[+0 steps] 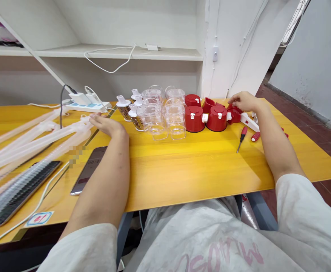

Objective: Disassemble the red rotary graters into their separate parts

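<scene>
My left hand [106, 124] is stretched out at the left, fingers extended against the ends of long clear plastic strips [49, 138], which are blurred. My right hand [245, 101] reaches over a cluster of red plastic parts [234, 114] at the right, its fingers loosely bent and apart; whether they touch the parts is unclear. Beside it stand several round red housings [194, 119] with white tabs. Clear plastic containers [153, 113] are grouped mid-table. Left of them are perforated metal drums [137, 122] with white stems.
A screwdriver [242, 139] with a red handle lies near my right forearm, beside a white part [249, 122]. My left forearm partly covers a phone [87, 170]. Behind it sit a power strip [97, 107] with plugs and a black keyboard [26, 189] under the strips. Shelving [120, 53] rises behind.
</scene>
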Available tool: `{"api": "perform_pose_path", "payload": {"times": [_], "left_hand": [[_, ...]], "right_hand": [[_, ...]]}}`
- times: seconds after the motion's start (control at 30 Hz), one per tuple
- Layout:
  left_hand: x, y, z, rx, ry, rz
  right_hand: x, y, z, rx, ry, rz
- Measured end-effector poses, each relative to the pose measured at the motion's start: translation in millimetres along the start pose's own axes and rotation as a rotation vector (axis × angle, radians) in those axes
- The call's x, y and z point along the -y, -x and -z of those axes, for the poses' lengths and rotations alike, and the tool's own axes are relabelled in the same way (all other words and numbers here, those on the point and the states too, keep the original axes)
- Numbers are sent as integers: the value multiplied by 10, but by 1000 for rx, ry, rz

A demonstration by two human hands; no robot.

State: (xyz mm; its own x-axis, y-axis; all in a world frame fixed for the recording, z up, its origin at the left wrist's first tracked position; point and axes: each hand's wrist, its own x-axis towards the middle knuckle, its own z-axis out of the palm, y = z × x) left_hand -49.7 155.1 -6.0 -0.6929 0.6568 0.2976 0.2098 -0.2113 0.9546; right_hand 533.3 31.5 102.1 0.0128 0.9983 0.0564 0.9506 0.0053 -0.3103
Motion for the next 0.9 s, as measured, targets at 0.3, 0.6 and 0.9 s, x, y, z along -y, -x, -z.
{"api": "perform_pose_path", "payload": {"times": [0.3, 0.6, 0.9], "left_hand": [[-28, 18, -9, -169, 76, 180], [-208, 148, -4, -126, 83, 63], [-1189, -182, -521, 371, -46, -276]], "right_hand": [[-42, 56, 117, 34, -65, -47], [-31, 66, 110, 52, -91, -64], [-3, 66, 112, 86, -187, -64]]}}
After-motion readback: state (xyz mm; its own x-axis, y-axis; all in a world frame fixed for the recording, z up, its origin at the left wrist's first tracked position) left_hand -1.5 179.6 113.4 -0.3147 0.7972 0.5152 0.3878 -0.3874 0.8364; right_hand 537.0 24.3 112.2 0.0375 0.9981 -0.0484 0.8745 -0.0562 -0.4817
